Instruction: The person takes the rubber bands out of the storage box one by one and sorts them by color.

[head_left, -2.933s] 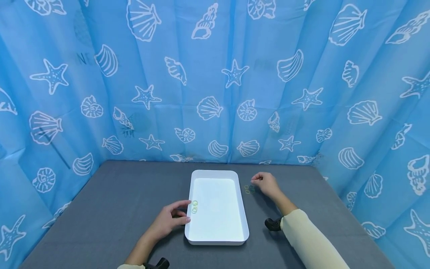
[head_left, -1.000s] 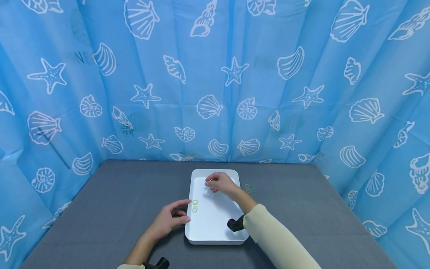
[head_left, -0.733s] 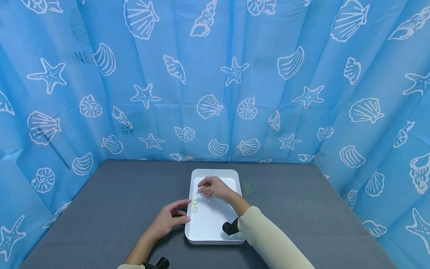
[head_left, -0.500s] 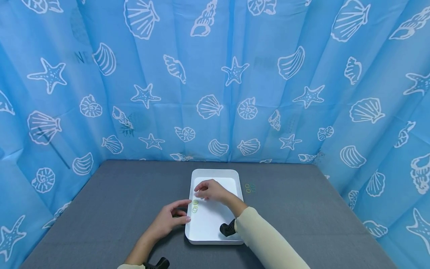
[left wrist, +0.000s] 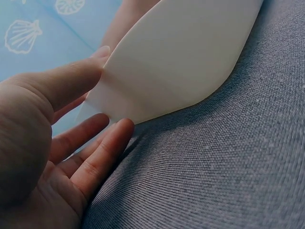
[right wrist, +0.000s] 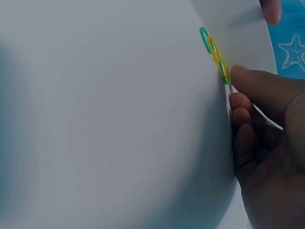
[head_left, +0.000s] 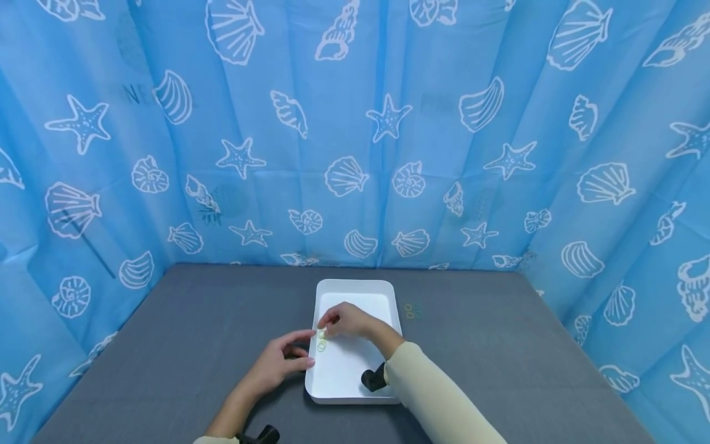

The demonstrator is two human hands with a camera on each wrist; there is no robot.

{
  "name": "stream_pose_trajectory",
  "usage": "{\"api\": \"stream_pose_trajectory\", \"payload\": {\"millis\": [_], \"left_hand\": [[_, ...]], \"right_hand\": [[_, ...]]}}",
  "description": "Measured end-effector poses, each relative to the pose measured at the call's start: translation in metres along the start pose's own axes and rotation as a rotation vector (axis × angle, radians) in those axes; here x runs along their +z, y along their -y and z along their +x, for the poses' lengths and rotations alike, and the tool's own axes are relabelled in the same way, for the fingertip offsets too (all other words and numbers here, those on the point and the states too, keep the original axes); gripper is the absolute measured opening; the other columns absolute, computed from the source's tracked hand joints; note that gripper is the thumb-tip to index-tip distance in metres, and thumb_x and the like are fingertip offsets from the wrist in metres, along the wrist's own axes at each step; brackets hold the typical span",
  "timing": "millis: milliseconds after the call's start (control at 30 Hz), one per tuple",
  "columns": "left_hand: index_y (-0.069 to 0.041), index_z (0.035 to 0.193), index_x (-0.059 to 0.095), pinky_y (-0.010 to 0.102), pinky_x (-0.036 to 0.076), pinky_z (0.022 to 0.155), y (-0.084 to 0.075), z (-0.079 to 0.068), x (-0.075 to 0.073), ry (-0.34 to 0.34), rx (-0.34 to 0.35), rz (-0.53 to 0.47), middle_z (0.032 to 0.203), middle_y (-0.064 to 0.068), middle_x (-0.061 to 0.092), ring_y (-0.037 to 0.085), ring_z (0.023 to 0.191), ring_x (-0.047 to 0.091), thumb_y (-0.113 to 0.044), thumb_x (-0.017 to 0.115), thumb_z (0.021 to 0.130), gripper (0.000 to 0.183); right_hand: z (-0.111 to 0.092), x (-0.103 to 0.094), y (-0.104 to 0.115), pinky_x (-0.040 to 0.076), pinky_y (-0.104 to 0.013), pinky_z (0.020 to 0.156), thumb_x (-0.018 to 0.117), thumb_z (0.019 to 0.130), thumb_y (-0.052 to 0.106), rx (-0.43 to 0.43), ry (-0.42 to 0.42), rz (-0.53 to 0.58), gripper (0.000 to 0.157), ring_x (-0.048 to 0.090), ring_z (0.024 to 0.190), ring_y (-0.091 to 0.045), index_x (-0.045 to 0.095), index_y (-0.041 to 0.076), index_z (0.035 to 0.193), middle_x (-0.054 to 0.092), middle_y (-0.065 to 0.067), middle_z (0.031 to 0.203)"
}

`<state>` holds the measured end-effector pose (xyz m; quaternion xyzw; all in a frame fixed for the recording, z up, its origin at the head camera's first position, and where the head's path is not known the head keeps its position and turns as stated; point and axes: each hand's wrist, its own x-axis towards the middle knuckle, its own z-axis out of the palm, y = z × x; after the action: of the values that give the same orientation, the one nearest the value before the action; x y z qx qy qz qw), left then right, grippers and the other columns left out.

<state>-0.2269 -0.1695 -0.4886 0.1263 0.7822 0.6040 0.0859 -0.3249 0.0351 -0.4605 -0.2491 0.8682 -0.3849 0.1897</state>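
Observation:
A shallow white tray [head_left: 355, 382] lies on the grey cloth. Along its left inner side are several small green and yellow rubber bands [right wrist: 214, 51], overlapping in a short row. My right hand [head_left: 346, 320] reaches over the tray; its thumb and fingertips pinch a green rubber band [right wrist: 226, 79] at the near end of that row. My left hand [head_left: 280, 357] rests against the tray's left side with loosely extended fingers [left wrist: 107, 150]. Its fingertips touch the rim and outer wall.
More yellow and green rubber bands [head_left: 409, 310] lie on the grey cloth [head_left: 477, 345] right of the tray. A blue shell-print curtain [head_left: 355, 209] encloses the back and sides. A black wrist camera [head_left: 374, 377] hangs low over the tray.
My right hand has moved from the bands on the cloth, across the tray, and down to its left side. The top bands in the tray have shifted slightly. My left hand stays put.

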Motion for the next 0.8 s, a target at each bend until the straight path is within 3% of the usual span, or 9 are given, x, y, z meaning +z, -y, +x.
{"api": "stream_pose_trajectory", "payload": {"millis": [567,800], "left_hand": [[-0.007,0.138,0.054,0.030,0.049,0.073,0.002,0.000,0.001,-0.014,-0.014,-0.004,0.134,0.018,0.053,0.023,0.096,0.060,-0.014,0.074,0.086,0.055],[-0.002,0.136,0.054,0.030,0.049,0.073,-0.012,-0.005,0.003,-0.020,-0.024,0.001,0.133,0.021,0.053,0.025,0.095,0.060,-0.008,0.073,0.087,0.054]], "right_hand": [[-0.001,0.004,0.004,0.041,-0.026,0.070,0.073,0.086,0.005,0.010,0.001,-0.105,0.009,0.052,0.070,-0.010,0.071,0.012,0.081,0.060,0.004,0.072],[-0.002,0.004,0.004,0.040,-0.026,0.070,0.074,0.086,0.009,0.016,-0.017,-0.115,0.009,0.051,0.069,-0.010,0.070,0.012,0.078,0.060,0.004,0.071]]}}
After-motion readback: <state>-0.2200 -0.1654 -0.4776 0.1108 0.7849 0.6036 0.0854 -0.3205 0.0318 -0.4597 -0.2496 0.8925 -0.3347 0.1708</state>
